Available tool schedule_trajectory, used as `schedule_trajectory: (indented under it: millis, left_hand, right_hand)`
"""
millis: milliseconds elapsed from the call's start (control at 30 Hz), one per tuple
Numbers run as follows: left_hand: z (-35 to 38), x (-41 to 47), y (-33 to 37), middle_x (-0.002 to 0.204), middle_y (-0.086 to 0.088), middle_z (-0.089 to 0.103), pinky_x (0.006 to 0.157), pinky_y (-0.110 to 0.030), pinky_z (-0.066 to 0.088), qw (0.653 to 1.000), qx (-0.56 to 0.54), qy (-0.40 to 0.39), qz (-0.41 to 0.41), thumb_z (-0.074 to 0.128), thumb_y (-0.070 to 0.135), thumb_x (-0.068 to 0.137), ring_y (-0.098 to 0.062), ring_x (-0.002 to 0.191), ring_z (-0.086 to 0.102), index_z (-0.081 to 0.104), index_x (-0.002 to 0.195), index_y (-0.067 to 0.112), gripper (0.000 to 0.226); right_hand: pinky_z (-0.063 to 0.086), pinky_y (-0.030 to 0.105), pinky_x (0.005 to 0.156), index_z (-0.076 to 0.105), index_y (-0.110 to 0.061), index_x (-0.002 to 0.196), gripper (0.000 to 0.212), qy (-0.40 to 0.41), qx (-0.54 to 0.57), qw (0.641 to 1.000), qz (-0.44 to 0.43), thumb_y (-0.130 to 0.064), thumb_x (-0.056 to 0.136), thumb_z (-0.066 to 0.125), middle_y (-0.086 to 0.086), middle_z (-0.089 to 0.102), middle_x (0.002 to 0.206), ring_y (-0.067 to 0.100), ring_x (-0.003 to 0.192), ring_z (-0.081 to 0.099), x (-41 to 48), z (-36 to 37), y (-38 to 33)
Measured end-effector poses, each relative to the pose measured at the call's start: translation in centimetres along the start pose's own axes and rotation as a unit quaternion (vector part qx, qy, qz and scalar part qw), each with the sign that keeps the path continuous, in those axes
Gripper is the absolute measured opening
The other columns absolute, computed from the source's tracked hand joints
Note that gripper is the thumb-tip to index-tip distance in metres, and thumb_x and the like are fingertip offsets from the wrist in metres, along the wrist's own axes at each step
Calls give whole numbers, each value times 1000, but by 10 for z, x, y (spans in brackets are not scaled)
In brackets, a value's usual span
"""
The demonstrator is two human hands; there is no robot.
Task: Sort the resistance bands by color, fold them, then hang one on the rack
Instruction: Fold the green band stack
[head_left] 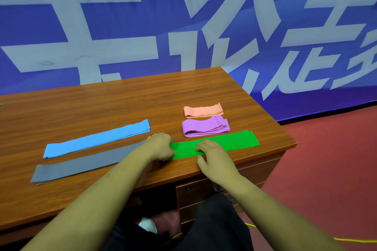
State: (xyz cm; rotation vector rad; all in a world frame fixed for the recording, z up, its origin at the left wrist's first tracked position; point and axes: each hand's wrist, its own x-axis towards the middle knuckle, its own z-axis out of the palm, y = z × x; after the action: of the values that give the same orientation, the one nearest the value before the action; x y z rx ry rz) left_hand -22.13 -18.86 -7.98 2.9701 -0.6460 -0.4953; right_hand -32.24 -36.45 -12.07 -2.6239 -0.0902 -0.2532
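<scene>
A green band (234, 141) lies flat near the front right edge of the wooden desk (122, 104). My left hand (161, 145) grips its left end with curled fingers. My right hand (212, 153) holds the band's middle, fingers on top and thumb at the near edge. Behind it sit a folded purple band (205, 126) and a folded peach band (203, 110). To the left, a long blue band (95, 139) and a long grey band (85, 164) lie stretched out side by side. No rack is in view.
The desk's right edge drops off to red floor (326, 169). A blue banner (183, 26) with large white characters hangs behind the desk. A yellow cord (346, 239) runs along the floor at the lower right. Drawers (204, 191) sit under the desk front.
</scene>
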Motion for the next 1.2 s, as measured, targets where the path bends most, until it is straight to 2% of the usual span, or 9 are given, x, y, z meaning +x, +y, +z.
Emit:
schedule_trajectory:
  millis: [200,467,533,600,667,767,900,1000,1200]
  left_hand:
    - [-12,-8,-13,86,-4,64,63,-26,40,977,-211,11,-8,70,26,86,-17,74,57,62,91,16,14]
    - [-28,-28,-37,79,-8,68,53,-18,51,936,-345,57,-29,75,11,80,-8,54,61,63,95,11,19]
    - [-26,-31,-32,82,-8,70,60,-24,52,926,-371,66,-8,80,21,76,-9,60,63,63,98,12,29]
    - [-24,-35,-22,87,-6,72,66,-29,53,898,-437,36,24,82,29,75,-12,71,64,64,104,16,37]
    - [-21,-35,-14,92,-4,71,63,-22,52,873,-486,1,47,77,30,83,-11,77,66,64,111,16,34]
    - [-15,-30,-9,104,-4,72,73,-24,53,854,-516,-13,66,58,18,97,-10,86,65,66,115,16,20]
    - [-7,-25,-5,96,1,69,75,-30,50,846,-526,-3,87,44,-10,94,-1,70,62,65,112,13,35]
    - [7,-23,-3,103,4,66,79,-29,48,842,-523,75,107,68,19,85,-4,85,59,64,108,27,25]
    - [31,-15,2,136,12,51,106,-27,40,904,-396,66,145,82,37,75,-4,125,48,40,139,35,77]
  right_hand:
    - [48,26,97,65,-17,116,26,-11,21,1000,17,-24,93,55,-7,61,115,8,107,53,6,-4,-7]
    - [42,21,91,70,-17,109,20,-40,170,982,66,-23,95,57,-3,62,115,10,108,55,21,0,-41]
    - [49,29,86,70,-12,106,25,-39,337,926,169,-30,97,54,3,69,106,18,101,63,30,-5,-52]
    - [56,35,84,68,-8,109,39,-72,511,817,258,-41,98,51,11,73,102,25,97,70,38,-10,-58]
    - [58,38,84,66,-11,112,42,-84,573,762,289,-49,95,54,12,74,102,27,93,73,42,-15,-54]
    - [57,41,90,66,-13,114,41,-88,564,771,282,-44,88,67,10,73,107,28,92,74,41,-19,-39]
    - [60,34,81,64,-3,117,30,-67,548,776,304,-16,91,68,17,72,105,27,89,74,40,-18,-24]
    - [60,35,81,63,0,114,22,-55,540,776,321,-5,93,61,21,71,105,29,87,74,42,-19,-21]
    - [62,36,77,64,3,109,20,-64,603,739,294,0,89,63,25,71,100,34,87,73,48,-37,-24]
